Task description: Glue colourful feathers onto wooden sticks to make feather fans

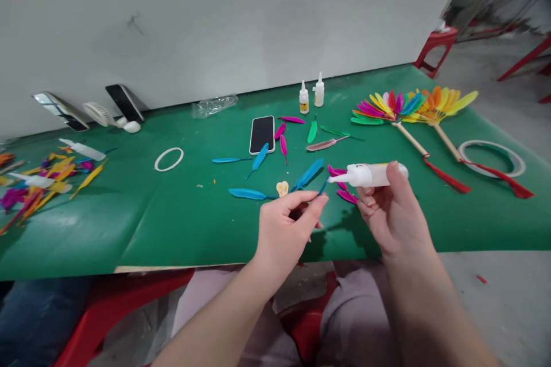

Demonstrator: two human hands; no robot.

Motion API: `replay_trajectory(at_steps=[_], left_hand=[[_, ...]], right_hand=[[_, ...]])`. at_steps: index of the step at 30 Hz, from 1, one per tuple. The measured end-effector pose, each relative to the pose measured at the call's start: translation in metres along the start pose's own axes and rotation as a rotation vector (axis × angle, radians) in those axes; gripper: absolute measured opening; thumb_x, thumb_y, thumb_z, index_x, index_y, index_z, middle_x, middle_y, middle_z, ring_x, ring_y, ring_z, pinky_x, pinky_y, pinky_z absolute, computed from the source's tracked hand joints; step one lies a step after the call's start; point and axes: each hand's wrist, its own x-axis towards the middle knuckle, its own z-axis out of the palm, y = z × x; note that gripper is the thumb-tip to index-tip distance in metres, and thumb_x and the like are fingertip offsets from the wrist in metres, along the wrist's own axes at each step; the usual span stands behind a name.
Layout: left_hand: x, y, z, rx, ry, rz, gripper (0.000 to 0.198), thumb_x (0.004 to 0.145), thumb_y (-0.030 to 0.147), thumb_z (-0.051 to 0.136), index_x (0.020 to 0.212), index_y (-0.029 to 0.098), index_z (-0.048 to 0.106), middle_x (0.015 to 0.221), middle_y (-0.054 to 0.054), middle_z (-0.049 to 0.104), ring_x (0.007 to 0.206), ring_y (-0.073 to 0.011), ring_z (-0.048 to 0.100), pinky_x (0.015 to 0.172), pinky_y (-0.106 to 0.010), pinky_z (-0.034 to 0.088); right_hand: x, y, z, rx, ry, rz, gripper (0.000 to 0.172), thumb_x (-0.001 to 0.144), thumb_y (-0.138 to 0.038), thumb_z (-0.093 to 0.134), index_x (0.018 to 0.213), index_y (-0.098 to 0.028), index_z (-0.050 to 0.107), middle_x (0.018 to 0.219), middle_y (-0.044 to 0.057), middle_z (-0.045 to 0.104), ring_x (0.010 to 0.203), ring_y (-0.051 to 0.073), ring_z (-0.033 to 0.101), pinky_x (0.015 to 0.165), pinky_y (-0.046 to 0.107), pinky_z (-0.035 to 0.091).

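Observation:
My left hand (293, 218) pinches a thin dark-blue feather (323, 186) between thumb and fingertips, just above the table. My right hand (394, 215) is closed round a white glue bottle (374, 175) held on its side. The bottle's nozzle points left, and its tip is at the feather, touching or almost so. Beyond my left fingers are a bright blue feather (309, 174), a second blue feather (247, 194) and a small tan heart-shaped piece (282, 188). Magenta feathers (348, 196) lie partly behind the bottle and my right hand.
A phone (262, 135), loose feathers and two small glue bottles (303, 98) occupy the middle of the green table (172, 229). Two feather fans (408, 137) with red tassels and a tape roll (493, 159) lie right. A white ring (169, 159) and a feather pile (47, 183) are left.

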Motion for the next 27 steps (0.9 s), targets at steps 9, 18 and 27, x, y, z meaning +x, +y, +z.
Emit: replay_trajectory(at_steps=[9, 18, 27], left_hand=[[0.001, -0.008, 0.002, 0.031, 0.038, 0.117, 0.011, 0.076, 0.028, 0.064, 0.077, 0.019, 0.071, 0.058, 0.003, 0.066, 0.051, -0.0077, 0.06, 0.049, -0.014, 0.047], [0.0, -0.015, 0.005, 0.162, 0.138, 0.227, 0.01, 0.076, 0.027, 0.064, 0.076, 0.02, 0.07, 0.063, 0.002, 0.068, 0.053, -0.0109, 0.062, 0.05, -0.019, 0.047], [0.003, -0.02, 0.007, 0.039, 0.12, 0.097, 0.01, 0.075, 0.028, 0.066, 0.075, 0.019, 0.07, 0.064, 0.001, 0.068, 0.049, -0.0082, 0.058, 0.045, -0.017, 0.046]], right_hand=[[-0.001, 0.002, 0.003, 0.055, 0.041, 0.076, 0.041, 0.063, -0.053, 0.069, 0.075, -0.016, 0.059, 0.049, -0.005, 0.046, 0.038, 0.004, 0.038, 0.031, 0.014, 0.03], [-0.001, 0.003, 0.006, 0.108, 0.049, 0.16, 0.042, 0.056, -0.052, 0.074, 0.071, -0.017, 0.056, 0.046, -0.005, 0.047, 0.037, 0.003, 0.038, 0.029, 0.011, 0.03], [-0.001, 0.004, 0.005, 0.154, 0.029, 0.233, 0.041, 0.055, -0.051, 0.075, 0.071, -0.016, 0.06, 0.046, -0.005, 0.047, 0.037, 0.003, 0.038, 0.028, 0.01, 0.029]])
